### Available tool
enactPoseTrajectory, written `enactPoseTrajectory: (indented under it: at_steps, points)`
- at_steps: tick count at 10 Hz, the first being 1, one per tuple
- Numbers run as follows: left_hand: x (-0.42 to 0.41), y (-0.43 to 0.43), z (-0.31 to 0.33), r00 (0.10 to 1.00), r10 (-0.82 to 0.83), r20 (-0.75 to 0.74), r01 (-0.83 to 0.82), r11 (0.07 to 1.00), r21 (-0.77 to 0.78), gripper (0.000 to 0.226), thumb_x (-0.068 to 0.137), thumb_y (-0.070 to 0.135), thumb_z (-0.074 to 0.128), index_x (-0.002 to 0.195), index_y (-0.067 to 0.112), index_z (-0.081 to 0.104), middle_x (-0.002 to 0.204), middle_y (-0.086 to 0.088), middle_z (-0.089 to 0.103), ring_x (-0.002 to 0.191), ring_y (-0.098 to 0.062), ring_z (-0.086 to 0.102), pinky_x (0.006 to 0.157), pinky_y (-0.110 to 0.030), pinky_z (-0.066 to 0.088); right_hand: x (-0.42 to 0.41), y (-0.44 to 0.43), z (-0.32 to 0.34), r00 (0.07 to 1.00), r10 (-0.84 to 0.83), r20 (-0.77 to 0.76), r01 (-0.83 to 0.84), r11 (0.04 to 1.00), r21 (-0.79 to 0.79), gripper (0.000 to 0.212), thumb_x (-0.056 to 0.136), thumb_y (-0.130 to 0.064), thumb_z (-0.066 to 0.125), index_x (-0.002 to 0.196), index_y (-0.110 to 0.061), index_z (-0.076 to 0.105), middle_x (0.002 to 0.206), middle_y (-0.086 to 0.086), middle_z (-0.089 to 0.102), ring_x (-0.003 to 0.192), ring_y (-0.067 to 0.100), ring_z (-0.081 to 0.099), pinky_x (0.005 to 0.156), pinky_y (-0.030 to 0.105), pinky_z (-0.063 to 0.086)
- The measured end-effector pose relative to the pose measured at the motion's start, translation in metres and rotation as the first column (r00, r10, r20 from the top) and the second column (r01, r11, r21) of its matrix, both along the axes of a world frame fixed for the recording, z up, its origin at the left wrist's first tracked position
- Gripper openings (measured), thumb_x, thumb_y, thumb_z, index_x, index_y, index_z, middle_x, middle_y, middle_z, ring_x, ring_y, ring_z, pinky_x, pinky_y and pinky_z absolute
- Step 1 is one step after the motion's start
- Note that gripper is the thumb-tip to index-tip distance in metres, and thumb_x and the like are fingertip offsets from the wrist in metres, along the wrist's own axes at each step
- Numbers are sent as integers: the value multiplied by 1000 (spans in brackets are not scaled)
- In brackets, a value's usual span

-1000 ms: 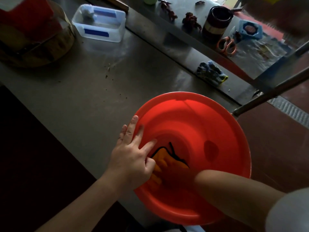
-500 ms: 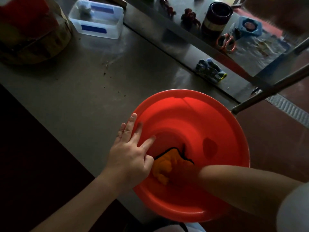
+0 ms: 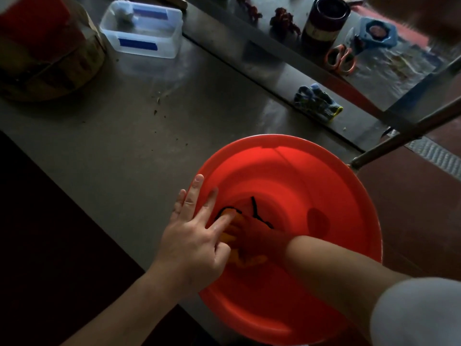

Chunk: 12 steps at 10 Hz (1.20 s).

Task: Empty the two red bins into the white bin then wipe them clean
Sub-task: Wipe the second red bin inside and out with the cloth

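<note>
left hand (image 3: 192,236): I'm resting it, fingers straight and spread, on the rim of the red bin (image 3: 287,171) | right hand (image 3: 252,237): I'm pressing the orange cloth (image 3: 249,262) inside, finger curl unclear | bin sitting on the desk (image 3: 149,121)

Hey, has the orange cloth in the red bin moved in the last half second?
Yes. The orange cloth slid left inside the red bin, away from its dark spot and toward the left hand on the rim.
</note>
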<state>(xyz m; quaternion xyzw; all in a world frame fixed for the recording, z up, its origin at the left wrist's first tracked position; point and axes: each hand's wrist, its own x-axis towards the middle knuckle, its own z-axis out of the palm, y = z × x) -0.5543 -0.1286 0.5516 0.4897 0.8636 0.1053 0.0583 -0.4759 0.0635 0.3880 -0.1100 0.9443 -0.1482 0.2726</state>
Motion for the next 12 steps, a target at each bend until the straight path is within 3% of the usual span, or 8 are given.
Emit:
enactPoseTrajectory:
  at_steps: [2, 5, 6, 7, 8, 9, 10, 12]
  points:
    - [-1, -2, 1, 1000, 5, -10, -5, 1000, -9, 65, 74, 39, 51, 138, 33, 61, 156, -15, 41, 155, -37, 1, 120, -61, 21, -25, 6, -5, 996, 14, 94, -44, 942, 331, 68, 99, -60, 40, 159, -38, 15, 169, 7, -2, 153, 39, -3, 120, 55, 15]
    - [0, 1, 3, 1000, 25, 4, -25, 1000, -12, 64, 75, 38, 50, 138, 32, 62, 154, -19, 44, 155, -35, 2, 120, -60, 22, -14, 32, -17, 902, -418, 113, 371, 881, 295, 67, 101, -58, 38, 159, -44, 5, 166, 23, -5, 152, 45, 0, 121, 55, 5]
    - [1, 1, 3, 1000, 22, 11, -22, 1000, -12, 63, 75, 39, 50, 137, 32, 62, 154, -18, 44, 155, -35, 1, 120, -61, 23, -19, 16, -18, 936, -336, 109, 296, 915, 274, 74, 99, -65, 34, 160, -37, 4, 166, 22, -4, 152, 44, -5, 121, 60, 1]
    - [-2, -1, 3, 1000, 23, 14, -23, 1000, -7, 63, 76, 38, 50, 137, 32, 62, 154, -18, 43, 156, -35, 1, 120, -60, 22, -13, -7, -18, 997, -42, 58, 22, 951, 307, 74, 100, -64, 31, 161, -29, 8, 167, 21, -1, 152, 47, -5, 119, 64, -1]
    - [-4, -3, 1, 1000, 23, 9, -23, 1000, -4, 63, 76, 38, 50, 138, 32, 62, 153, -19, 44, 155, -36, 2, 120, -61, 23, 5, -13, -10, 988, 155, -26, -140, 941, 308, 72, 98, -60, 37, 160, -27, 21, 165, 17, 18, 151, 46, 10, 116, 67, 10]
    - [-4, -3, -1, 1000, 22, 0, -22, 1000, -10, 64, 76, 38, 50, 138, 32, 61, 154, -19, 43, 155, -35, 1, 120, -61, 24, 36, -9, -14, 909, 415, -52, -359, 838, 412, 61, 94, -56, 45, 150, -31, 43, 151, 5, 46, 144, 40, 32, 112, 65, 29]
    - [-1, -3, 0, 1000, 24, 3, -24, 1000, -10, 64, 75, 38, 50, 138, 31, 62, 154, -20, 43, 156, -35, 1, 120, -60, 23, 50, 0, -16, 848, 530, 10, -476, 752, 456, 56, 92, -56, 46, 146, -39, 44, 150, 3, 49, 142, 36, 39, 113, 61, 32]
    - [-1, -2, 3, 1000, 10, 11, -10, 1000, 3, 63, 74, 39, 52, 136, 33, 63, 154, -18, 44, 155, -36, 2, 120, -61, 23, 8, 20, -7, 979, 202, 0, -192, 933, 304, 70, 96, -44, 49, 159, -32, 22, 166, 18, 15, 151, 45, 14, 119, 64, 14]
